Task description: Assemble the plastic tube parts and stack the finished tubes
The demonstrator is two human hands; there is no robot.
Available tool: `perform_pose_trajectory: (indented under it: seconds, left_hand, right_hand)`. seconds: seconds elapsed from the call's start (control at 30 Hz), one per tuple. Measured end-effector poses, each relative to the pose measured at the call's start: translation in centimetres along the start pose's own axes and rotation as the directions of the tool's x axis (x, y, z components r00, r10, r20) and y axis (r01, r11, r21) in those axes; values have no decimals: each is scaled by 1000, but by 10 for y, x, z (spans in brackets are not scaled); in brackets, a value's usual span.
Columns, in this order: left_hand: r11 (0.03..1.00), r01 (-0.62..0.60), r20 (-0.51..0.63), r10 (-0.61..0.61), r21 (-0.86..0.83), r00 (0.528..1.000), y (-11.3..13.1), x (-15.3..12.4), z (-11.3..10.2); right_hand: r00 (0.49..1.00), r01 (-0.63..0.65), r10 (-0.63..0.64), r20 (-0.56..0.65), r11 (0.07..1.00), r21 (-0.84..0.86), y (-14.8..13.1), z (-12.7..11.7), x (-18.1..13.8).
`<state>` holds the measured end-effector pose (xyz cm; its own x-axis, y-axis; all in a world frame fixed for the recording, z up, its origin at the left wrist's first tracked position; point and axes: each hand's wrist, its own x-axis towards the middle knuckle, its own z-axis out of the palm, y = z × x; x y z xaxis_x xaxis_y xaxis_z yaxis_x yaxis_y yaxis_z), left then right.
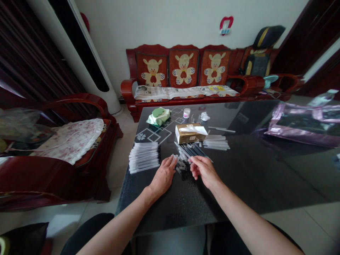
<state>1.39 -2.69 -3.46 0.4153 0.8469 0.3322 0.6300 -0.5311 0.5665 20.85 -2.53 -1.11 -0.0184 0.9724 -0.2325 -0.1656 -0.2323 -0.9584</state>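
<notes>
My left hand (165, 173) is low over the table, its fingers pressed together at a pile of small clear and black pieces (182, 166); what they grip, if anything, is too small to make out. My right hand (204, 170) pinches a slim pale pen barrel (181, 149) that slants up to the left. Dark, thin rods (196, 150) lie fanned out behind my right hand. Left of my hands is a neat stack of translucent white pens with black ends (145, 157). More frosted tubes (216, 142) lie at the right.
A gold tissue box (190, 134) stands behind the rods on the dark glossy table (186, 209). Farther back are a green wipes pack (158, 117), a small white jar (186, 113) and crumpled tissue (205, 116). A purple-edged plastic bag (300, 136) lies at the right.
</notes>
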Motion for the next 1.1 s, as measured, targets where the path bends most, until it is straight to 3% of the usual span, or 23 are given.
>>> perform_pose_trajectory:
  seconds: [0.3, 0.4, 0.5, 0.73, 0.97, 1.1]
  left_hand:
    - [994, 11, 66, -18, 110, 998, 1, 2, 1]
    - [999, 39, 0, -39, 20, 999, 1, 2, -3]
    - [979, 84, -104, -105, -186, 989, 3, 3, -12]
    - [788, 277, -162, -426, -550, 890, -4, 13, -38]
    - [513, 239, -73, -515, -824, 854, -13, 20, -55]
    - [443, 230, -41, -523, -867, 852, -16, 20, -61]
  right_hand:
    - [1000, -1, 1, 6, 1000, -12, -2, 1, -2]
    - [1000, -6, 6, 2, 1000, -17, -3, 1, -2]
    - [1000, -10, 10, 3, 1000, -25, -3, 2, -2]
    - [995, -19, 26, 99, 997, -69, -1, 1, -4]
    - [977, -6, 24, 210, 996, -85, -6, 3, -9]
    - [973, -4, 25, 231, 996, -93, -5, 2, -8]
